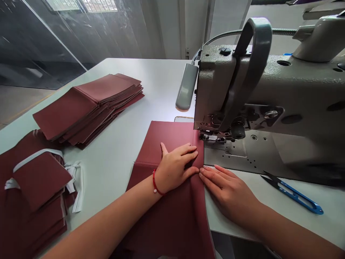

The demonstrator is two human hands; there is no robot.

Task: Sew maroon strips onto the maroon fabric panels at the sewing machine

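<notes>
A dark red leatherette piece point(167, 140) lies on the white table in front of me, its folded right edge running up under the presser foot point(212, 137) of a grey sewing machine point(269, 90). My left hand point(176, 167), with a red string at the wrist, lies flat on the piece with its fingers stretched toward the fold. My right hand point(229, 189) rests flat beside it on the table, fingertips touching the folded edge. Neither hand grips anything.
A stack of red pieces point(88, 108) lies at the left middle of the table point(121, 72). A second pile with white straps point(35, 180) sits at the near left. Blue thread snips point(293, 194) lie at the right. A grey lamp head point(186, 86) hangs beside the machine.
</notes>
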